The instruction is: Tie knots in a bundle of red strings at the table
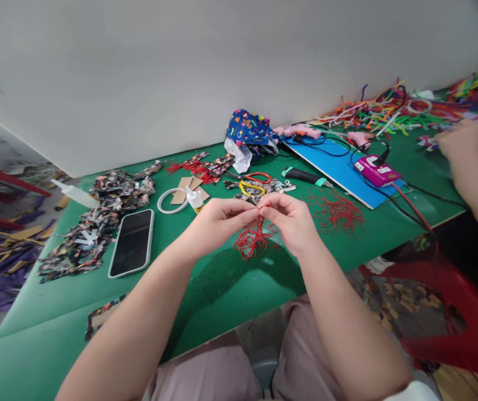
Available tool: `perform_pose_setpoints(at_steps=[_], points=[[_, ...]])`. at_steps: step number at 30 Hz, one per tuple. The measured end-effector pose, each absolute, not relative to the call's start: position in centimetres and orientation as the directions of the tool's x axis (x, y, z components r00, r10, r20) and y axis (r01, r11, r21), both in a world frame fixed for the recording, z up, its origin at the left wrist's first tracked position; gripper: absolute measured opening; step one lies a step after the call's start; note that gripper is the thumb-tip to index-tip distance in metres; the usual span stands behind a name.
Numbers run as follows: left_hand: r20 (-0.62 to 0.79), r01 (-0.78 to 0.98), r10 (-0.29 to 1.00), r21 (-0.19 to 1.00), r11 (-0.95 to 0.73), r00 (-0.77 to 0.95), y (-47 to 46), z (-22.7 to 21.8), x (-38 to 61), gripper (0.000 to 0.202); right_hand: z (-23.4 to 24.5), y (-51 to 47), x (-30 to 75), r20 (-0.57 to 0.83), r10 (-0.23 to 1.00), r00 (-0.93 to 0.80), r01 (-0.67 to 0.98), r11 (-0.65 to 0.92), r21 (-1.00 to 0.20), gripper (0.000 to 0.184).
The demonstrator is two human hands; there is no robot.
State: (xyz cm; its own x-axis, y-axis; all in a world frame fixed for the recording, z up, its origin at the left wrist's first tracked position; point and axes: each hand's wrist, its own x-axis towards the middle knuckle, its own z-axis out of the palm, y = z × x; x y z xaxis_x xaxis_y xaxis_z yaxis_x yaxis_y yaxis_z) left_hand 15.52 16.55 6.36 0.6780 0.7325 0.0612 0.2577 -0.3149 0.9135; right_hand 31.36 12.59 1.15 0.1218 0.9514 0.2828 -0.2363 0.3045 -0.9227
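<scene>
Both of my hands meet over the green table [218, 284], fingertips pinched close together. My left hand [226, 220] grips red string between thumb and index finger. My right hand [287, 220] pinches the same red string [255, 240], whose loose loops hang in a tangled bunch below the fingers. Whether there is a knot at the fingertips is too small to tell. Just beyond my hands lie scissors with yellow and red handles [252, 188]. To the right of my right hand, another heap of red string [337, 213] is spread on the table.
Left of my hands are a phone [132, 243], floral fabric strips [116, 189], a tape roll [172, 201] and a glue bottle [194, 197]. A utility knife [306, 176], blue board [331, 164] and purple power socket [376, 170] lie right. A co-worker's hand [460, 139] works at far right.
</scene>
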Motion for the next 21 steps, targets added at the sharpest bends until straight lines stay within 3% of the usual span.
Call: perform_pose_setpoints(at_steps=[12,21], points=[[-0.110,0.324,0.622,0.914,-0.242,0.775,17.13,6.74,14.67,0.032,1.76,12.12,31.81,0.226,0.970,-0.084,-0.205,0.206,-0.957,0.015],[-0.070,0.321,0.692,0.916,-0.241,0.718,16.82,6.72,15.22,0.026,1.42,12.16,31.52,0.244,0.968,-0.064,-0.237,0.223,-0.946,0.011]])
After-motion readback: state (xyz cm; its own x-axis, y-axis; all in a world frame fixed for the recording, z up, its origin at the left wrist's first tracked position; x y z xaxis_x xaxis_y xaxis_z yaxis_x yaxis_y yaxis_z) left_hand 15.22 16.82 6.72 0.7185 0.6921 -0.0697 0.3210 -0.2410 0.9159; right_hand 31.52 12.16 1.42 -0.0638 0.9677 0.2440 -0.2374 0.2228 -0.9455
